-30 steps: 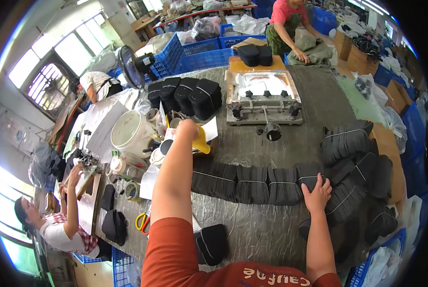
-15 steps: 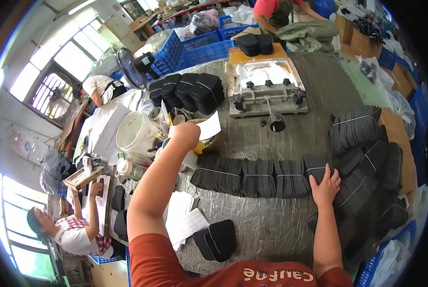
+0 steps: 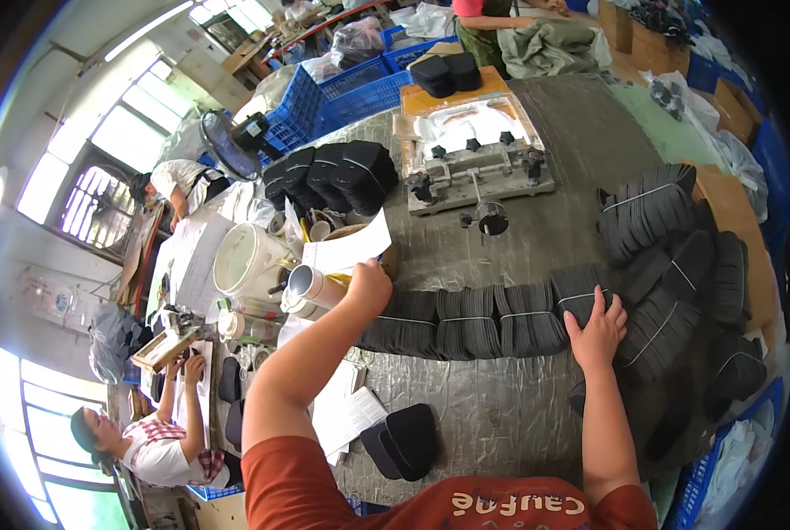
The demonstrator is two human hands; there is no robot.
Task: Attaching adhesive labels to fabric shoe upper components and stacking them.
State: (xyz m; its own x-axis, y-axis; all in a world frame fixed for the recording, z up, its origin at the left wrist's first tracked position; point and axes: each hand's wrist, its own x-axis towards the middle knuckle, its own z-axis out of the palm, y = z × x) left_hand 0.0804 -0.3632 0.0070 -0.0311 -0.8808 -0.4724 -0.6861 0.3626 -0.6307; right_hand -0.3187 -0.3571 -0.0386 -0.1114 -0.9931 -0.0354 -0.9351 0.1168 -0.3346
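Observation:
My left hand [image 3: 371,287] is closed on a white sheet of paper [image 3: 349,250], which sticks up beyond its fingers. A grey cup-like container [image 3: 313,284] stands just left of that hand. Below and right of it runs a long row of black pads [image 3: 470,324], packed on edge in banded bundles. At the row's right end, my right hand [image 3: 596,331] rests with fingers spread on the last bundle [image 3: 582,291]. More banded black bundles [image 3: 660,331] are heaped right of this hand. The left fingertips are partly hidden.
A metal clamp frame [image 3: 479,168] stands at the table's far side, beside stacked black pads [image 3: 351,177]. A white bucket [image 3: 245,258] is at left. Papers [image 3: 346,411] and a black bundle [image 3: 399,442] lie near me. Co-workers are at left [image 3: 165,446] and far back [image 3: 483,35].
My left hand has moved right and nearer to me, bringing the white sheet with it, close to the row's left end. My right hand stays on the last bundle. The view has shifted slightly.

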